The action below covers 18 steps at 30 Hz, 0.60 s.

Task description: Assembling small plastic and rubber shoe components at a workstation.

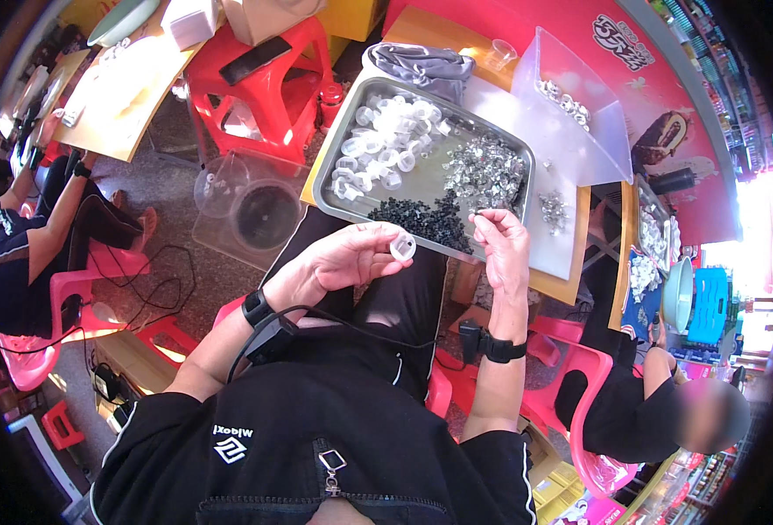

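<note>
My left hand pinches a small round translucent white plastic cap, its open side facing up, with something dark inside. Over the near right part of a metal tray, my right hand has thumb and forefinger pressed together on a tiny piece too small to name. The tray holds three heaps: white plastic caps at the left, shiny small metal pieces at the right, and small black parts along the near edge. The two hands are apart, both above the tray's near side.
A clear plastic bin with parts stands right of the tray; loose metal bits lie on the white board. Behind left is a red stool bearing a phone. Co-workers sit left and right.
</note>
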Each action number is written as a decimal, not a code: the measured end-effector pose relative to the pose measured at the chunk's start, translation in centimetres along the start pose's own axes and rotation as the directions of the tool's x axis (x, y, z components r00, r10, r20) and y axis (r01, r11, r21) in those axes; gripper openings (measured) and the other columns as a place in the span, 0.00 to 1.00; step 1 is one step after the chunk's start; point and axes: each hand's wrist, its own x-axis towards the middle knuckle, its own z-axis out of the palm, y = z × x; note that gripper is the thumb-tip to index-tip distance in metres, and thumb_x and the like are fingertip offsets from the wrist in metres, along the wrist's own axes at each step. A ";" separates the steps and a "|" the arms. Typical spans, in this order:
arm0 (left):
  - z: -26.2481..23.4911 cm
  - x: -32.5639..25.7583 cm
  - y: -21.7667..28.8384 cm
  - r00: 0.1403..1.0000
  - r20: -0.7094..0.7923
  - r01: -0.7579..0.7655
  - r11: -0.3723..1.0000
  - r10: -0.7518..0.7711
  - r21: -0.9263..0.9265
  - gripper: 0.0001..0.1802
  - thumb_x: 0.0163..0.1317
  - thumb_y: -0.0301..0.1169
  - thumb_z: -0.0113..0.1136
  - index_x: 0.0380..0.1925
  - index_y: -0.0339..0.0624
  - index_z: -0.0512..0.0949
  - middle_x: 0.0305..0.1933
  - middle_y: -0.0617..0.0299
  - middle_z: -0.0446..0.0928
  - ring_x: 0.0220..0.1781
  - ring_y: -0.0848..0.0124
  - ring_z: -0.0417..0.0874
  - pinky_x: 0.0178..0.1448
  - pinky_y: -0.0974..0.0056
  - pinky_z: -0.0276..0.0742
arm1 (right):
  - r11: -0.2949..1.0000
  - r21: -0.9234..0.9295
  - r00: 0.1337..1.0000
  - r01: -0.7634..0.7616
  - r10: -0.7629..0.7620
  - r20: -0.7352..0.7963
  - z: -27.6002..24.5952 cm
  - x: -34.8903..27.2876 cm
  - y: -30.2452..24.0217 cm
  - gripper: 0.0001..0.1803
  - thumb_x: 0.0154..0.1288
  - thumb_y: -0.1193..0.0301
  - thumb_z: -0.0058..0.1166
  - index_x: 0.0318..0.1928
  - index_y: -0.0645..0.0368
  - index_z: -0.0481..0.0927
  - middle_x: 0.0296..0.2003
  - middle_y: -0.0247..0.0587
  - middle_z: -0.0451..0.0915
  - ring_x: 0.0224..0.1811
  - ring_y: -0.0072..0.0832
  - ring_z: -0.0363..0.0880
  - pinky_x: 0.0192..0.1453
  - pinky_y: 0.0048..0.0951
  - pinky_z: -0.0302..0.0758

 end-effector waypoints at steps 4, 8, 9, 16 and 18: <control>0.3 0.4 0.6 0.998 0.057 -0.030 0.999 0.029 0.023 0.15 0.61 0.33 0.59 0.44 0.36 0.75 0.42 0.55 0.79 0.44 0.64 0.83 0.47 0.67 0.81 | 0.986 0.166 1.000 -0.022 0.024 -0.009 1.1 -1.2 -0.9 0.08 0.58 0.83 0.56 0.39 0.66 0.78 0.32 0.41 0.80 0.26 0.18 0.72 0.31 0.16 0.69; 0.7 0.2 1.0 1.000 0.008 -0.019 1.000 0.019 0.017 0.15 0.61 0.33 0.59 0.44 0.36 0.75 0.42 0.56 0.79 0.45 0.63 0.82 0.48 0.67 0.81 | 0.965 0.262 1.000 -0.010 0.002 0.030 1.7 -2.2 -1.2 0.10 0.58 0.83 0.56 0.42 0.68 0.78 0.33 0.45 0.80 0.29 0.21 0.74 0.34 0.18 0.70; 0.8 0.0 1.1 1.000 0.000 -0.021 1.000 0.021 0.017 0.14 0.61 0.33 0.59 0.44 0.36 0.75 0.43 0.56 0.79 0.45 0.63 0.82 0.48 0.67 0.81 | 0.951 0.307 0.999 -0.027 0.014 0.047 1.9 -2.4 -1.2 0.11 0.58 0.83 0.56 0.43 0.68 0.78 0.33 0.45 0.80 0.30 0.22 0.74 0.35 0.19 0.71; 0.9 -0.2 0.9 0.999 0.045 -0.032 0.999 0.031 0.023 0.15 0.61 0.34 0.59 0.45 0.37 0.75 0.43 0.56 0.79 0.45 0.63 0.82 0.48 0.67 0.81 | 0.870 0.482 0.987 -0.099 0.026 0.156 3.1 -3.7 -1.3 0.10 0.61 0.79 0.56 0.43 0.66 0.79 0.34 0.44 0.80 0.29 0.23 0.74 0.34 0.22 0.70; 1.1 -0.2 1.1 0.999 0.041 -0.006 1.000 0.005 0.022 0.15 0.61 0.34 0.60 0.44 0.37 0.74 0.43 0.56 0.79 0.45 0.63 0.82 0.48 0.66 0.80 | 0.812 0.566 0.979 -0.142 0.029 0.204 3.4 -3.9 -1.3 0.08 0.62 0.77 0.55 0.42 0.64 0.80 0.34 0.43 0.81 0.28 0.22 0.72 0.34 0.22 0.69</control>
